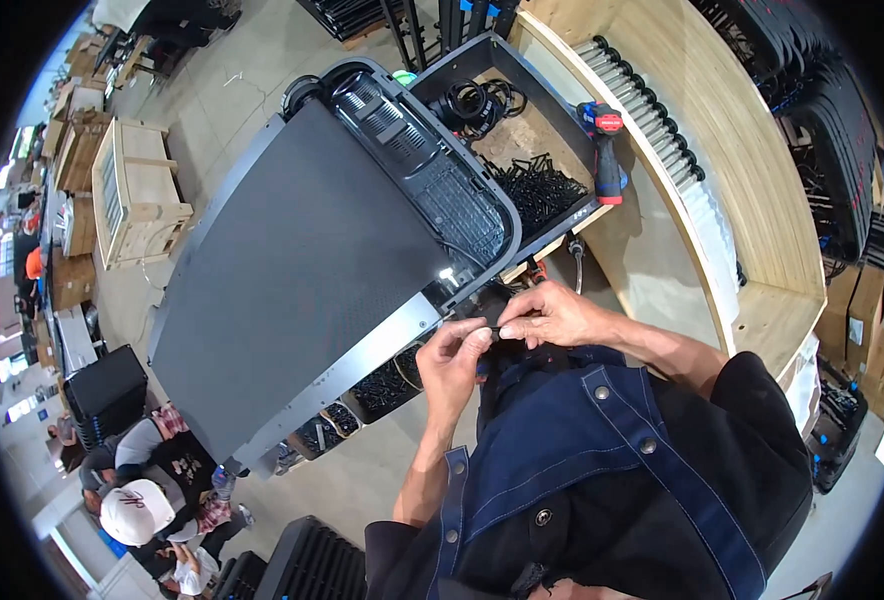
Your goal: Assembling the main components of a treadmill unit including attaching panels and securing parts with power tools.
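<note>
As was seen in the head view, a small dark part [494,334] was pinched by the left hand [449,358] and right hand [562,315] near the silver rail [382,348]. A drop was judged possible if either fingertip pinch slipped.

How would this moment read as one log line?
left hand: pinching small dark piece, kind unclear | right hand: pinching same piece | ahead-left: machine with dark belt | ahead-right: red-and-blue driver
</note>
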`<move>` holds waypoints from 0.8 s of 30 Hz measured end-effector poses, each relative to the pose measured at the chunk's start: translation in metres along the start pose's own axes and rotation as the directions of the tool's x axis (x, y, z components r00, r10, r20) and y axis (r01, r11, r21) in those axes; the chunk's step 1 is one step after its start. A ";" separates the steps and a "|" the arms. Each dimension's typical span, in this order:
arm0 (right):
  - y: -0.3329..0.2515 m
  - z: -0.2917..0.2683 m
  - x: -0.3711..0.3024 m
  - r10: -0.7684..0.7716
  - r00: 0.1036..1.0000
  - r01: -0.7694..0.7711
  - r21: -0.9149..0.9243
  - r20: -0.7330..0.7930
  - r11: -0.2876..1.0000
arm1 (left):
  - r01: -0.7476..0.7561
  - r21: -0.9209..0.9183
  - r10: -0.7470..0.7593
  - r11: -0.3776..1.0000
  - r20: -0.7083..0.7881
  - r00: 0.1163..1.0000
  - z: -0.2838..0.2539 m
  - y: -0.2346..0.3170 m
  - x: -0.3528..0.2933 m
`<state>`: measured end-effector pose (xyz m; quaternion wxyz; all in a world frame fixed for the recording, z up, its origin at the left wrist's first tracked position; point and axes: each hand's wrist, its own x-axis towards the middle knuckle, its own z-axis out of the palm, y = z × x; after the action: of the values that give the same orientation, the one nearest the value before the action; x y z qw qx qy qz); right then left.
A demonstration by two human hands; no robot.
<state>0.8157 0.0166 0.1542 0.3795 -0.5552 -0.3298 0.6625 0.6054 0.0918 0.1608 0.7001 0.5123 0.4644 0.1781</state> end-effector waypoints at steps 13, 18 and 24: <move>-0.002 -0.062 0.087 -0.376 0.909 0.352 -0.814 0.180 0.462 | -0.781 0.602 0.042 -0.167 0.795 0.605 -0.029 0.057 0.115; 0.001 -0.066 0.087 -0.339 0.926 0.329 -0.793 0.165 0.513 | -0.780 0.605 0.035 -0.157 0.793 0.608 -0.019 0.063 0.125; 0.003 -0.053 0.091 -0.398 0.893 0.403 -0.768 0.211 0.497 | -0.857 0.458 -0.257 -0.236 0.821 0.510 -0.003 0.075 0.153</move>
<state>0.8590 0.0949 0.0988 0.2339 -0.5708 -0.7097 0.3403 0.6970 0.2354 0.1557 0.0922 0.9660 -0.0761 -0.2294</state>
